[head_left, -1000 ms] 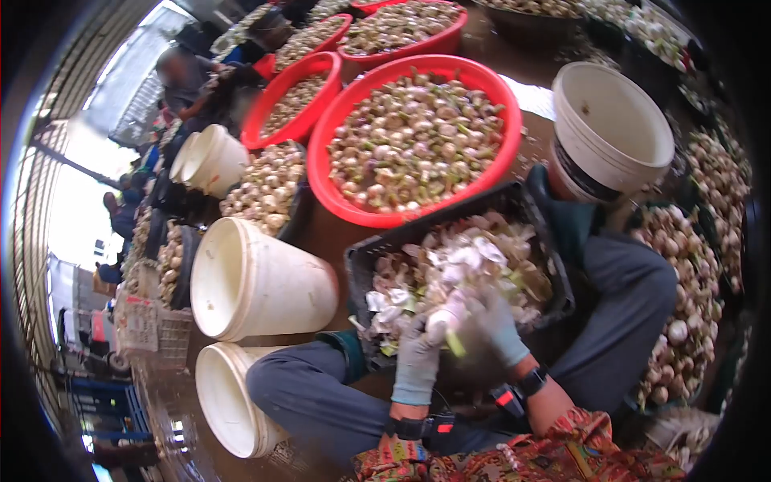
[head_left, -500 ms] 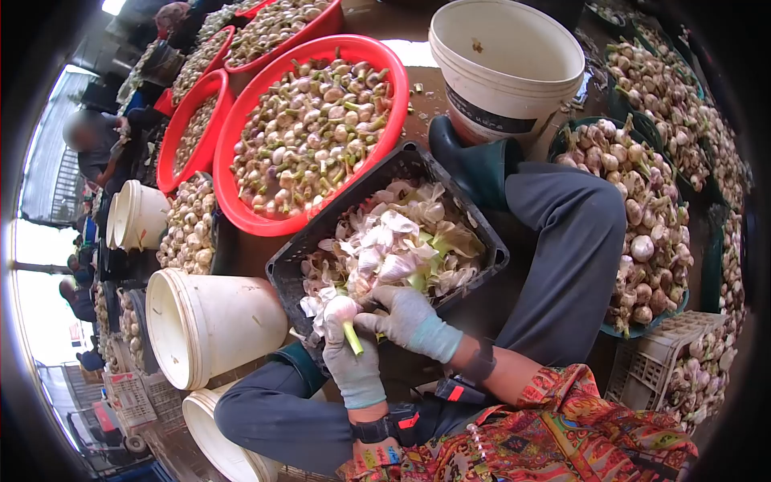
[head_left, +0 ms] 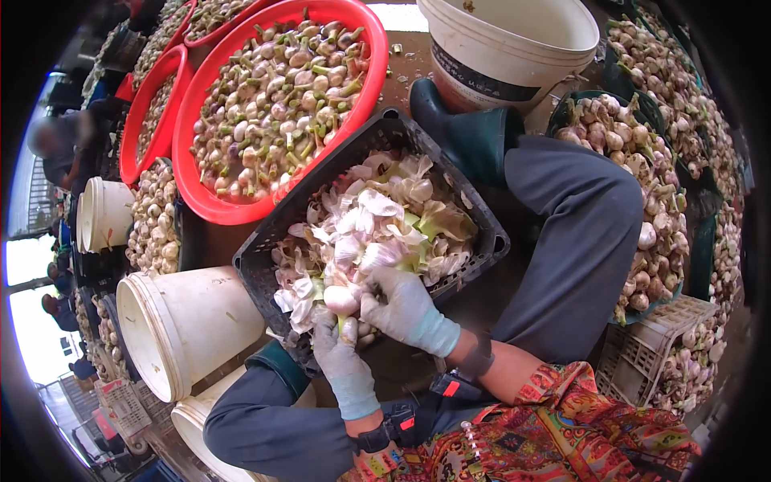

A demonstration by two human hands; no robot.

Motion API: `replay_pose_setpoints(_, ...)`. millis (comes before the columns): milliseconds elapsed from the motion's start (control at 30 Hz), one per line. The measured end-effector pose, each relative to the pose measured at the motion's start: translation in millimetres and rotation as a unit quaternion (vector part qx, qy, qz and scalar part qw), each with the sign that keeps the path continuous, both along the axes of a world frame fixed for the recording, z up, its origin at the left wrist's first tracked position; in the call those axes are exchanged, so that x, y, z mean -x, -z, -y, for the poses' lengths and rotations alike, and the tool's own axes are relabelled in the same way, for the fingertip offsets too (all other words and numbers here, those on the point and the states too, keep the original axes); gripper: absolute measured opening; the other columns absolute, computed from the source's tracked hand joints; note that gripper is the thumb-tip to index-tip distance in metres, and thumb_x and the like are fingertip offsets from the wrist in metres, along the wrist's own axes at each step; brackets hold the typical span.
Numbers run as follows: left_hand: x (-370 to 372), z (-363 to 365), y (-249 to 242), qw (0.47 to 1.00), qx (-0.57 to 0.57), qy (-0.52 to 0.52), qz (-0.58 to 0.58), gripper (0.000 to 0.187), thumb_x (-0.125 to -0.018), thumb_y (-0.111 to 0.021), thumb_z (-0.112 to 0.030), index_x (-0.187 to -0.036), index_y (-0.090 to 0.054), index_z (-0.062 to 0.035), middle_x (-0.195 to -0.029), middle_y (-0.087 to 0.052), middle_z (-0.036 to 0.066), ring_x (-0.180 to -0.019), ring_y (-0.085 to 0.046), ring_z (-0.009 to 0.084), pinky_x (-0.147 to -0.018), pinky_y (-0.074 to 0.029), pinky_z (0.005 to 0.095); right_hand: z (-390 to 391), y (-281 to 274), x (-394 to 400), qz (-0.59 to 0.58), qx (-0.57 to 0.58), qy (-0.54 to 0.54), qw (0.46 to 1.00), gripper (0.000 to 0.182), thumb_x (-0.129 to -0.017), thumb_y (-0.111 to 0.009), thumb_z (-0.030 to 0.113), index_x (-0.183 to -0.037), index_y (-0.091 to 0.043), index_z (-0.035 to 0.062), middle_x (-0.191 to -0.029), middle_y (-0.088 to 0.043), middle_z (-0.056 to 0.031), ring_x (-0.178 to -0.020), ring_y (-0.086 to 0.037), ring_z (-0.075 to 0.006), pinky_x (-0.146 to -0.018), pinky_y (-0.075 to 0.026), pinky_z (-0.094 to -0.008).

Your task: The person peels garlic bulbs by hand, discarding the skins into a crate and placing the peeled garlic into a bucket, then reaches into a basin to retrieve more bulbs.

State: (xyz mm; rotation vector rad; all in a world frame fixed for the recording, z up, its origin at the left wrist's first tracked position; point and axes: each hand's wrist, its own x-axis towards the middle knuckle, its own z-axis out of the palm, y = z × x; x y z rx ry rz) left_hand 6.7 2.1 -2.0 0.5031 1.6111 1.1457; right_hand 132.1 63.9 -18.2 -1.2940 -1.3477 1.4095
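Note:
Over the near edge of a black plastic crate [head_left: 254, 233], my left hand [head_left: 347, 369], in a grey-and-teal glove, is closed around the short green stem of a whitish garlic bulb [head_left: 342, 300]. The bulb's round end points away from me. My right hand [head_left: 409, 313], gloved alike, has its thumb and fingers curled together against the bulb's right side; whatever they pinch is hidden. Loose papery garlic skins [head_left: 377, 217] and some green leaf pieces are heaped in the crate just beyond both hands.
A red basin [head_left: 377, 64] full of trimmed garlic stands beyond the crate. White buckets [head_left: 209, 313] lie at left; another bucket [head_left: 514, 32] stands behind my boot [head_left: 466, 140]. Untrimmed garlic [head_left: 642, 217] fills tubs at right. Another person [head_left: 64, 145] sits far left.
The view has shifted, so surroundings sit further left and higher. The bulb has turned, its stem now between my left fingers. My right fingers have curled in against the bulb's side.

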Motion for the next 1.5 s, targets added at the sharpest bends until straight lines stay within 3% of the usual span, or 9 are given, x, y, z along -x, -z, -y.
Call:
replay_pose_setpoints(200,16,16,2,0.966,-0.069,-0.054,0.244,0.029,-0.091,-0.058,-0.016,-0.116,-0.052,-0.0021,-0.087,-0.059,0.007,-0.069,-0.052,0.0143,-0.058,-0.043,0.0264,-37,35,-12,-0.137,0.135,0.191,0.963,0.015,-0.081,-0.059,0.012,-0.08,-0.056,-0.0028,-0.065,-0.057,-0.0149,-0.061,-0.058,-0.0203,-0.057,-0.047,-0.0336)
replay_pose_setpoints(367,13,14,-7,0.932,-0.136,-0.075,0.327,0.031,-0.091,-0.059,-0.024,-0.112,-0.052,-0.0027,-0.08,-0.054,0.003,-0.067,-0.049,0.0145,-0.059,-0.041,0.0285,-16,24,-20,0.148,-0.022,-0.035,0.988,0.035,-0.084,-0.062,0.033,-0.085,-0.056,-0.0009,-0.077,-0.059,-0.0242,-0.074,-0.058,-0.0431,-0.066,-0.046,-0.0472)
replay_pose_setpoints(567,98,-1,-53,0.861,-0.247,-0.233,0.379,0.028,-0.091,-0.057,-0.02,-0.114,-0.054,-0.0034,-0.081,-0.058,0.003,-0.065,-0.053,0.0135,-0.059,-0.047,0.0273,-9,24,-7,0.184,-0.027,-0.085,0.979,0.023,-0.084,-0.062,0.022,-0.098,-0.06,0.0043,-0.084,-0.064,-0.0216,-0.081,-0.063,-0.0371,-0.071,-0.049,-0.0439)
replay_pose_setpoints(667,190,-31,-90,0.765,-0.523,-0.202,0.316,0.031,-0.094,-0.052,-0.018,-0.116,-0.051,0.0036,-0.106,-0.061,0.014,-0.087,-0.061,0.0217,-0.076,-0.054,0.032,-3,16,-11,0.199,-0.061,-0.068,0.976,0.021,-0.087,-0.059,0.023,-0.097,-0.06,0.0046,-0.08,-0.063,-0.0214,-0.076,-0.061,-0.0396,-0.068,-0.048,-0.0443)
replay_pose_setpoints(933,190,-237,-53,0.989,-0.093,-0.015,-0.11,0.034,-0.09,-0.058,-0.019,-0.12,-0.053,-0.0036,-0.1,-0.063,0.01,-0.071,-0.061,0.015,-0.061,-0.052,0.0239,-6,23,-12,0.183,0.014,-0.168,0.968,0.021,-0.088,-0.054,0.027,-0.089,-0.052,0.0067,-0.075,-0.06,-0.019,-0.073,-0.059,-0.04,-0.064,-0.046,-0.0481)
replay_pose_setpoints(1133,221,-366,63,0.915,0.18,0.21,-0.293,0.045,-0.082,-0.061,-0.012,-0.124,-0.048,-0.0009,-0.095,-0.063,0.012,-0.058,-0.061,0.0178,-0.048,-0.051,0.0286,-33,19,-12,0.155,0.151,-0.217,0.952,0.023,-0.089,-0.054,0.03,-0.089,-0.055,0.0066,-0.073,-0.06,-0.0184,-0.07,-0.058,-0.0397,-0.062,-0.046,-0.0471)
replay_pose_setpoints(1200,221,-393,91,0.773,0.294,0.371,-0.423,0.052,-0.077,-0.064,-0.014,-0.124,-0.046,-0.0005,-0.087,-0.064,0.014,-0.062,-0.065,0.0223,-0.049,-0.055,0.0309,-44,21,-5,0.14,0.124,-0.179,0.966,0.026,-0.087,-0.058,0.029,-0.085,-0.058,0.0026,-0.067,-0.058,-0.0202,-0.064,-0.058,-0.0389,-0.058,-0.046,-0.0446)
replay_pose_setpoints(1367,223,-382,85,0.825,0.281,0.348,-0.345,0.045,-0.072,-0.07,-0.014,-0.112,-0.054,-0.0024,-0.086,-0.064,0.01,-0.067,-0.064,0.019,-0.05,-0.053,0.0311,-46,14,-6,0.134,0.164,-0.187,0.959,0.026,-0.088,-0.057,0.029,-0.085,-0.057,0.0035,-0.067,-0.057,-0.0204,-0.063,-0.058,-0.0388,-0.056,-0.046,-0.0433)
replay_pose_setpoints(1500,196,-321,26,0.977,0.027,0.164,-0.136,0.042,-0.078,-0.066,-0.01,-0.116,-0.052,0.0011,-0.095,-0.062,0.01,-0.079,-0.064,0.0186,-0.06,-0.055,0.0308,-33,13,-12,0.064,0.088,-0.17,0.979,0.029,-0.092,-0.05,0.035,-0.095,-0.057,0.0073,-0.077,-0.061,-0.0173,-0.071,-0.06,-0.0384,-0.062,-0.048,-0.0446)
